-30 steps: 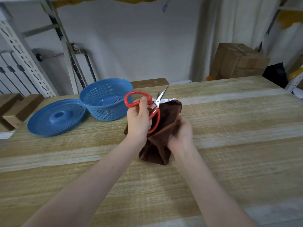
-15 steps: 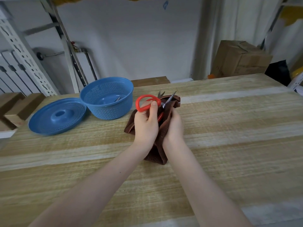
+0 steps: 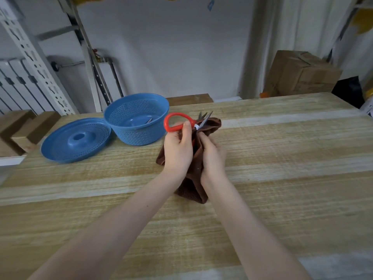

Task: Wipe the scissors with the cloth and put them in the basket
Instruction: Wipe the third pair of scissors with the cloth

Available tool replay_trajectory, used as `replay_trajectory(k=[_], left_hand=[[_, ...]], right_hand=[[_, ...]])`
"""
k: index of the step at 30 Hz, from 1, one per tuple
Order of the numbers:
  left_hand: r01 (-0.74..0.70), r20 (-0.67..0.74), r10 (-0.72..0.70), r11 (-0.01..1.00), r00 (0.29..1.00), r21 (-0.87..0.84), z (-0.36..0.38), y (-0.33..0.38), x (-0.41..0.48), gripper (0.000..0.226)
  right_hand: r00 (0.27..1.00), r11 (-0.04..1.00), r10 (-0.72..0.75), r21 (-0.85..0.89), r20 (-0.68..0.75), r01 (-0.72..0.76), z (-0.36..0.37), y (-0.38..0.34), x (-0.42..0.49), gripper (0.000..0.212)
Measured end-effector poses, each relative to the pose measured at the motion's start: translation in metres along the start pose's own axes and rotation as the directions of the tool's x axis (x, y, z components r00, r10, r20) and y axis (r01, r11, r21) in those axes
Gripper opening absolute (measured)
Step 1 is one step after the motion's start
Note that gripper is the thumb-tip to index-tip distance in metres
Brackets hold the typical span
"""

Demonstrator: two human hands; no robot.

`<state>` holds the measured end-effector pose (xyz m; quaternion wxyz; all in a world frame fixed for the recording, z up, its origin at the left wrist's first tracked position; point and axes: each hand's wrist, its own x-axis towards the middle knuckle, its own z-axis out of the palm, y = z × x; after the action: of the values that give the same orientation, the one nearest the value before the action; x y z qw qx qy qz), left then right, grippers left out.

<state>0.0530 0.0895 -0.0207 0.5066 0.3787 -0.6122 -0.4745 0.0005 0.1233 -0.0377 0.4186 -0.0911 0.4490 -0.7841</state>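
Observation:
Red-handled scissors point(image 3: 171, 122) are held up over the wooden table point(image 3: 282, 158), blades open and pointing away. My left hand point(image 3: 177, 150) grips one red handle loop; the other loop is hidden behind my hands. My right hand point(image 3: 214, 156) grips a dark brown cloth point(image 3: 193, 188) bunched around the lower scissors, with cloth also showing behind the blade tips. A blue perforated basket point(image 3: 137, 120) stands just left of the scissors, and a metal object lies inside it.
A blue perforated lid point(image 3: 74, 140) lies flat on the table left of the basket. Wooden blocks point(image 3: 24, 128) sit at the far left edge. A cardboard box point(image 3: 300, 73) and metal shelving uprights point(image 3: 30, 57) stand behind the table.
The scissors have turned so the blades point away and sit deeper in the cloth. Both hands have drawn together, and the right hand has closed the cloth around the scissors.

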Motion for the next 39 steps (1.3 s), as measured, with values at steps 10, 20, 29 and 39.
replay_trajectory(k=[10, 20, 29, 39], left_hand=[[0.043, -0.001, -0.043, 0.999, 0.999, 0.013, 0.003, -0.003, -0.001, 0.046], [0.038, -0.004, -0.038, 0.999, 0.999, 0.037, 0.01, -0.003, -0.004, 0.045], [-0.025, 0.01, 0.025, 0.998, 1.0, 0.063, 0.005, -0.003, -0.002, 0.044], [0.436, 0.249, -0.429, 0.899, 0.868, 0.031, -0.017, 0.019, 0.009, 0.051]], right_hand=[[0.999, 1.0, 0.007, -0.016, -0.041, -0.008, 0.001, 0.0, 0.006, 0.019], [0.992, 0.998, 0.049, 0.034, -0.119, -0.045, 0.006, -0.008, 0.007, 0.017], [0.997, 0.996, -0.061, -0.063, -0.051, 0.057, 0.003, -0.007, 0.007, 0.013], [0.997, 0.998, -0.026, -0.051, 0.069, 0.029, -0.025, -0.006, 0.015, 0.019]])
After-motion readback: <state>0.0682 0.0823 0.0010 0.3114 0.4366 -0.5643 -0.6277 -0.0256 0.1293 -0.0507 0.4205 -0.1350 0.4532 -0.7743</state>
